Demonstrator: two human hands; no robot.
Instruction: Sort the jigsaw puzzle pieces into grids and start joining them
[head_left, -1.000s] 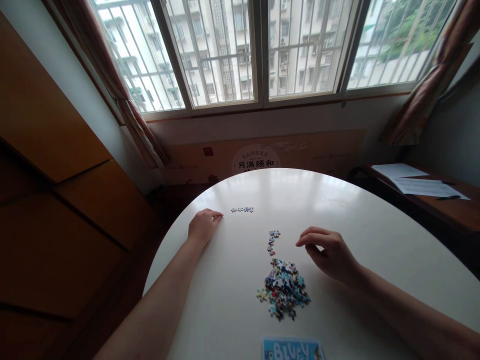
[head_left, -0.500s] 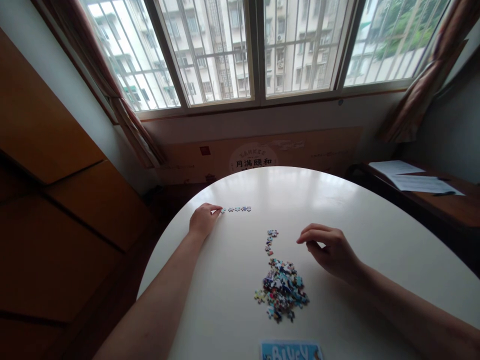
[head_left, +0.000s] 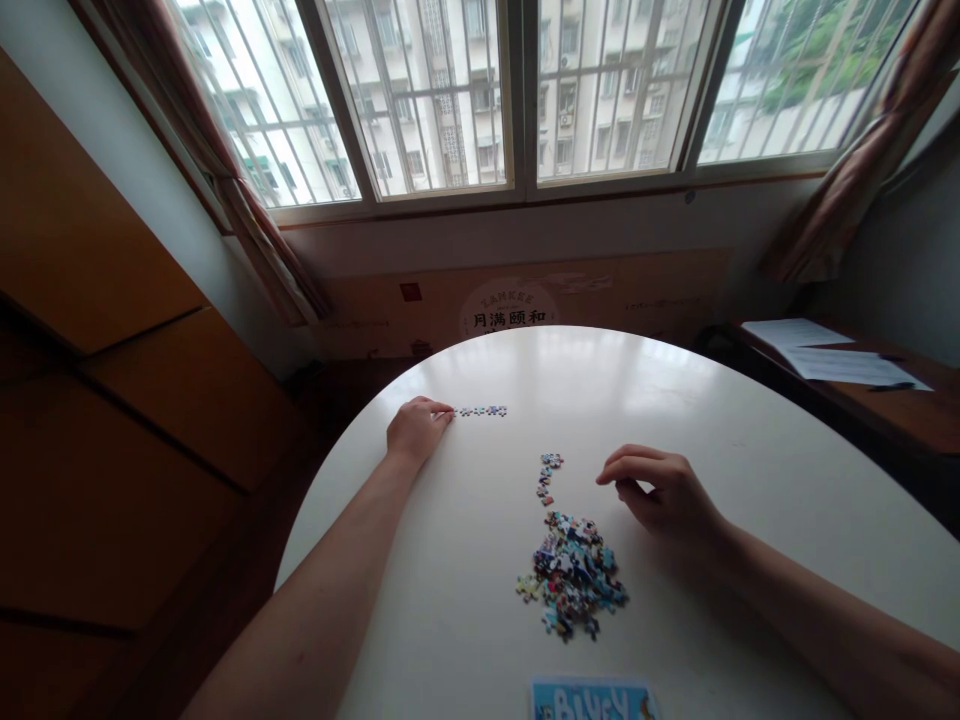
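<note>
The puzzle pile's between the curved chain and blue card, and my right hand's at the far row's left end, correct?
Almost: the head view shows your left hand at the left end of the far row. The pile lies between chain and card.

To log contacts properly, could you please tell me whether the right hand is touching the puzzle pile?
Apart: the head view shows white table between the right hand and the puzzle pile.

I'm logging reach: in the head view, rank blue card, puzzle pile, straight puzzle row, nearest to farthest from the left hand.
1. Straight puzzle row: beside the left hand
2. Puzzle pile: right of hand
3. Blue card: bottom picture edge
</note>
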